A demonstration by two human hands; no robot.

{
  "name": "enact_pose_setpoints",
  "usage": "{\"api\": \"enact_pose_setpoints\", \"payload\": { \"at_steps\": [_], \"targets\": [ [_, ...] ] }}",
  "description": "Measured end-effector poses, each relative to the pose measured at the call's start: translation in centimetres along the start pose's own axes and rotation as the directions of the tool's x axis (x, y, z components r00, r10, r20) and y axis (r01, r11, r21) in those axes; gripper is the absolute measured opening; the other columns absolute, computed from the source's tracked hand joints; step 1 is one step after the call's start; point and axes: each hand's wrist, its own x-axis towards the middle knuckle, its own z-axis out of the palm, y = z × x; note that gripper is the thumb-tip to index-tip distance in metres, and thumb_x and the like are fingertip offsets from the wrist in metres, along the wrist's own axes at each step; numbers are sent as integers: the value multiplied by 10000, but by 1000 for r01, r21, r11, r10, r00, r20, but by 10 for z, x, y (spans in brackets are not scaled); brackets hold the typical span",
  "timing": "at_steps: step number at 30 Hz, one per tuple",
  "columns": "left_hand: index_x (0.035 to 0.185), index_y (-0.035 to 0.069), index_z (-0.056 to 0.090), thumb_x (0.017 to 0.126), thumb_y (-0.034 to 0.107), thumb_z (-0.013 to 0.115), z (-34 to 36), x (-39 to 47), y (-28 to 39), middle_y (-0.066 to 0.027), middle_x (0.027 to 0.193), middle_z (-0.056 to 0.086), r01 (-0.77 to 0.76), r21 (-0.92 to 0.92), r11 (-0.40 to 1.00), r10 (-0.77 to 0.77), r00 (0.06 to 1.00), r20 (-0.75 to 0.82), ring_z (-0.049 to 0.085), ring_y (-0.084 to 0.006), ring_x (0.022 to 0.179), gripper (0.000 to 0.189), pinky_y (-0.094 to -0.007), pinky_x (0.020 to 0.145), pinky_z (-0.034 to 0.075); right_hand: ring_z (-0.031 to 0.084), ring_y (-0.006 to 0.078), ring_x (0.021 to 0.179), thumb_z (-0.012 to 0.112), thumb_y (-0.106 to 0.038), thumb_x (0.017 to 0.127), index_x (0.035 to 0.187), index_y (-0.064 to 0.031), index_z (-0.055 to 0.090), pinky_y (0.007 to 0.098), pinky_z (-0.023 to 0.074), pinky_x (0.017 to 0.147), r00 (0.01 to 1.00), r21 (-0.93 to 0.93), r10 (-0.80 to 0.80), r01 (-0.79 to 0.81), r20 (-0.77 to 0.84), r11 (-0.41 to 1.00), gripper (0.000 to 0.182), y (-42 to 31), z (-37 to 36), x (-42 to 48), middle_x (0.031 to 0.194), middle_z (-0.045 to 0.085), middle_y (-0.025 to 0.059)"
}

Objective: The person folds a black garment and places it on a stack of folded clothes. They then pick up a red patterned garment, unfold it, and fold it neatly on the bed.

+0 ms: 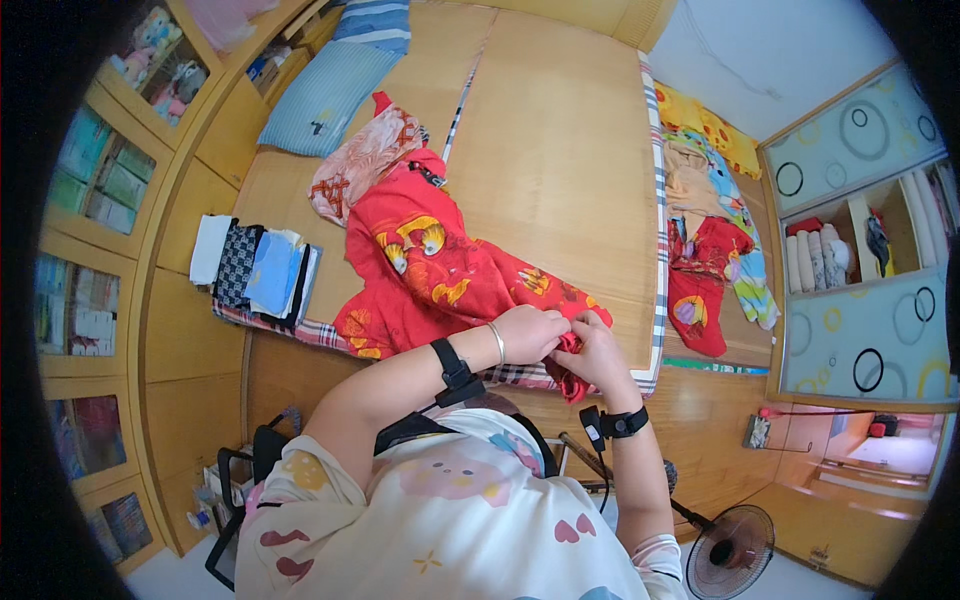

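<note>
My left hand and my right hand meet near the bed's front edge. Between their fingers they pinch a bunched part of a red patterned garment or cloth; its exact kind is unclear. The red fabric, printed with yellow and gold figures, lies rumpled across the mat to the left, and a twisted end hangs below my fingers. A pink and white patterned cloth lies at its upper left. My fingertips are partly hidden by folds.
Folded clothes sit at the bed's left edge, below blue striped pillows. More clothes lie on the right. A floor fan stands at lower right, a black chair at lower left. Cabinets line the left.
</note>
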Motion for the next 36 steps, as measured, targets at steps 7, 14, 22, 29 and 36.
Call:
{"api": "enact_pose_setpoints", "payload": {
  "at_steps": [7,14,22,29,36],
  "targets": [
    [1201,58,482,811,214,656,0,-10,-28,-172,1166,513,116,-194,974,-156,965,-209,538,-352,1084,455,-432,910,466,622,137,773,643,-17,739,947,2,649,293,508,707,918,547,382,-267,-106,793,208,15,24,19,820,671,74],
    [1374,106,380,775,252,699,44,-52,-125,-213,1371,383,609,-76,790,-605,754,-256,443,-416,1218,694,-471,1014,398,553,80,752,584,34,815,907,-11,607,222,468,684,713,772,606,-144,-352,618,105,46,23,47,844,624,16],
    [1361,36,419,845,293,627,72,-144,-262,-265,1306,465,939,-217,267,-956,286,62,481,-415,1204,613,-452,1020,416,578,115,856,583,11,831,1029,30,633,258,475,805,701,660,656,-356,-279,661,205,85,116,76,924,654,53],
    [1362,17,390,844,209,619,60,-167,-376,-291,1319,459,907,-403,121,-992,94,-88,488,-432,1200,598,-448,1003,435,585,113,845,566,28,826,1033,26,623,248,475,770,753,529,637,-479,-162,701,215,103,180,93,931,653,55],
    [1407,45,330,856,156,608,69,-157,-459,-271,1395,405,894,-446,-47,-986,-113,-124,445,-420,1259,628,-438,1037,408,584,151,895,581,20,794,1042,19,610,279,468,824,724,544,690,-584,14,602,250,101,204,99,947,647,80]
  ]
}}
